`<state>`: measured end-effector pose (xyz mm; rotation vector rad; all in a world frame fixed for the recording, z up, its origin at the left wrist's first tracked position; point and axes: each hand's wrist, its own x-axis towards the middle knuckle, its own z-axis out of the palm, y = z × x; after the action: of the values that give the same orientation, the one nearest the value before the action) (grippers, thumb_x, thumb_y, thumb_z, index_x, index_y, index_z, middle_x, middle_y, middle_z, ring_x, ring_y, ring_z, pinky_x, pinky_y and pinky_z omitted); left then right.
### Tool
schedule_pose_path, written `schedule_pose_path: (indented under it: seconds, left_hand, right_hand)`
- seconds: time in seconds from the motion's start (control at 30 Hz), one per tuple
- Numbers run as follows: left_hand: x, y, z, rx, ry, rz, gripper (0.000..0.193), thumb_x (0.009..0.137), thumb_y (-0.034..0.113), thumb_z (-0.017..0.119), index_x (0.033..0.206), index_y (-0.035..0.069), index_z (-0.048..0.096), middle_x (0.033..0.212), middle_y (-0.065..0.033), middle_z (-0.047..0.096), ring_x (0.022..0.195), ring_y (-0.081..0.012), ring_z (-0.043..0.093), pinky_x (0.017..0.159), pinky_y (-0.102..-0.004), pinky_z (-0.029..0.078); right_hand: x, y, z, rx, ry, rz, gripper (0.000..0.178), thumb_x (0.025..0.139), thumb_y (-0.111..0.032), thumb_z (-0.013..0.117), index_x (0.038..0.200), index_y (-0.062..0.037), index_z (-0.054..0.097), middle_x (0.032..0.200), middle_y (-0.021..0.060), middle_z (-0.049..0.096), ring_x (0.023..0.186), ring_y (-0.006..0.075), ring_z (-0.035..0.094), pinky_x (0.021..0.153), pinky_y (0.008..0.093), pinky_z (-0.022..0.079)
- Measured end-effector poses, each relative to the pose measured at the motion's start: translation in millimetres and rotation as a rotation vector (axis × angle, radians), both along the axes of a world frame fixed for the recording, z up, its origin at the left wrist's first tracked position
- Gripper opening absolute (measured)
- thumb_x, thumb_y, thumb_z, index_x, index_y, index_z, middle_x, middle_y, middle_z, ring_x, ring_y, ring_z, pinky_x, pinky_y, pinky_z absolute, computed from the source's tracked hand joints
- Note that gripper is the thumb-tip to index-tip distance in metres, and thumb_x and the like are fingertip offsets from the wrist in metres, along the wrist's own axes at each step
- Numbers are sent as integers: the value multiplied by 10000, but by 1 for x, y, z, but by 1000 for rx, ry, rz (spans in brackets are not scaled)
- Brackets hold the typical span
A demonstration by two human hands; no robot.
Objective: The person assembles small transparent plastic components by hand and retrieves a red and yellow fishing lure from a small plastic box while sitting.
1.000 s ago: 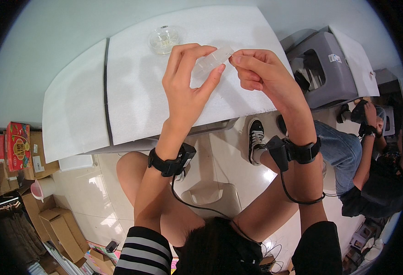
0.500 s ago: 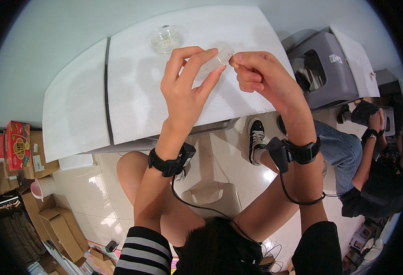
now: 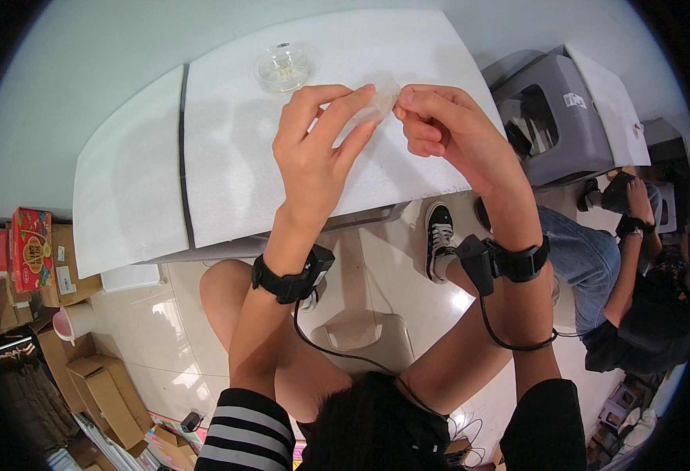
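Above the white tabletop (image 3: 243,180), my left hand (image 3: 311,149) holds a small translucent plastic container (image 3: 382,100) between thumb and fingers, tilted toward the right. My right hand (image 3: 453,125) is at the container's far end, its thumb and index finger pinched together with the other fingers curled. What lies in that pinch is too small to make out. Behind my left hand a round clear dish (image 3: 283,69) stands on the table, with small pale pieces inside it.
A dark seam (image 3: 185,157) divides the tabletop. To the right stands a grey plastic bin (image 3: 557,118); beyond it another person (image 3: 620,275) sits. Cardboard boxes (image 3: 109,392) and a red box (image 3: 32,250) are at the left. A black cable (image 3: 337,355) hangs between my wrist straps.
The container has turned slightly and its end has dropped a little between my hands. My left fingers have shifted slightly downward. My right hand stays nearly in place.
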<state>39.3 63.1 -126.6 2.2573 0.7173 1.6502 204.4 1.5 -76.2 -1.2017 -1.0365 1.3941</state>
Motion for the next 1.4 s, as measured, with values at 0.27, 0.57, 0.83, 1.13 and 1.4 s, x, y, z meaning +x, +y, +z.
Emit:
schedule_pose_path:
  seconds: [0.27,0.57,0.83,1.13,1.4]
  left_hand:
    - [-1,2,2,-5,-46,-16,231,725,70,799,929,34,696,765,-46,551,614,-172,525,502,-273,412]
    - [4,3,-3,-681,-284,-224,173,882,158,706,860,-2,641,771,-18,583,644,-73,538,520,-213,410]
    - [-1,1,0,-909,-241,-425,296,938,250,641,782,1,609,669,-22,598,545,-62,499,488,-207,385]
    - [-11,0,7,-808,-215,-373,311,930,221,651,743,-23,601,654,-43,609,524,-52,476,457,-210,381]
    - [-15,0,8,-766,-251,-300,306,903,209,683,719,-19,597,608,-22,571,506,-45,460,434,-204,385]
  right_hand:
    - [0,0,0,40,7,43,296,964,-294,495,794,-58,548,543,-56,336,494,59,296,496,229,261]
    - [-10,7,-22,204,-393,-270,204,892,-213,655,886,-10,631,724,22,587,654,78,508,605,227,402]
    - [-6,10,-18,327,-345,-126,187,894,-185,669,850,-14,610,746,-24,559,714,71,476,653,235,406]
    - [-12,13,-15,349,-325,-68,195,907,-180,649,816,-23,577,768,-36,559,720,60,462,669,220,400]
    - [-18,15,-9,316,-353,-97,153,854,-145,704,937,-27,653,826,1,634,786,71,554,722,227,444]
